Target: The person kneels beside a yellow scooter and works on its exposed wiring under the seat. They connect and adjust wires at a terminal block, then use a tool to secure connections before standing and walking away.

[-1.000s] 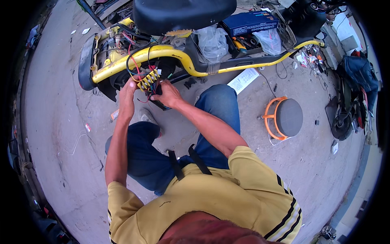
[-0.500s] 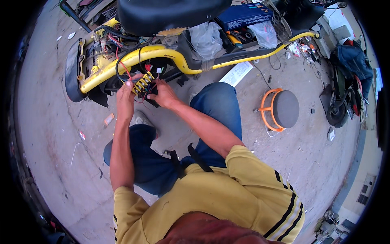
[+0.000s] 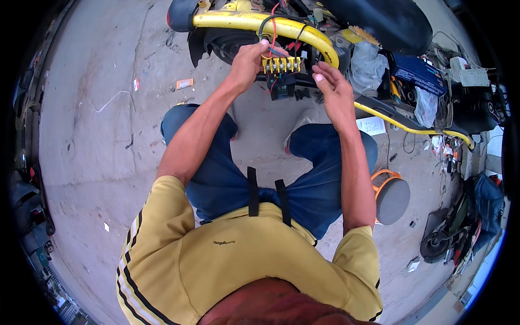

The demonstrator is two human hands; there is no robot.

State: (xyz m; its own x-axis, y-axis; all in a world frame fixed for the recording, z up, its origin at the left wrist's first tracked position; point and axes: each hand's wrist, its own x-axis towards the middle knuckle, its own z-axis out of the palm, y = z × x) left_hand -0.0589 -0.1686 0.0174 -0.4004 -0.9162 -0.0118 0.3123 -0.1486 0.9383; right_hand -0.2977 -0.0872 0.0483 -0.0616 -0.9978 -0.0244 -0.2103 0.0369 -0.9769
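Clutches in left hand [image 3: 248, 66], at twelve o'clock, the left end of a yellow terminal block [image 3: 281, 65] and its wires [image 3: 273, 33]; now shows right hand [image 3: 337, 97] drawn off, at half past one, just beside the right end, with thumb and fingers parted on nothing visible; likely leaves steadying to the left alone, with the right freed; shows a black box [image 3: 283, 90] just below; reaches beyond to a yellow scooter frame [image 3: 238, 21], then, well apart, an orange-framed stool [image 3: 394, 201] toward half past three.
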